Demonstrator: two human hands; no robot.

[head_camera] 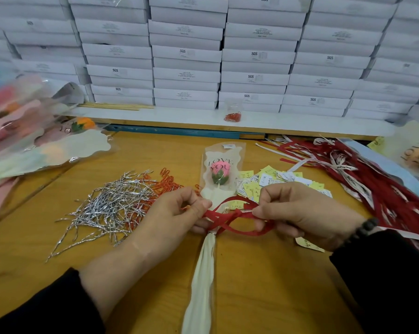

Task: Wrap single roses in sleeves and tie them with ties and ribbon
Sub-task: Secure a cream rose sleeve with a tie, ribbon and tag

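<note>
A pink rose (pixel 220 170) lies in a cream sleeve (pixel 202 273) printed "LOVE YOU", lengthwise in the middle of the wooden table (pixel 264 280). A silver tie (pixel 212 233) cinches the sleeve at its neck. A red ribbon (pixel 230 216) is looped in a bow shape around that neck. My left hand (pixel 177 214) pinches the ribbon's left loop. My right hand (pixel 297 210) pinches the right loop and end.
A heap of silver twist ties (pixel 112 206) and orange clips (pixel 166 183) lies to the left. Wrapped roses (pixel 34 141) are piled far left. Paper tags (pixel 273 182) and red and white ribbons (pixel 372 184) lie to the right. White boxes (pixel 203 56) are stacked behind.
</note>
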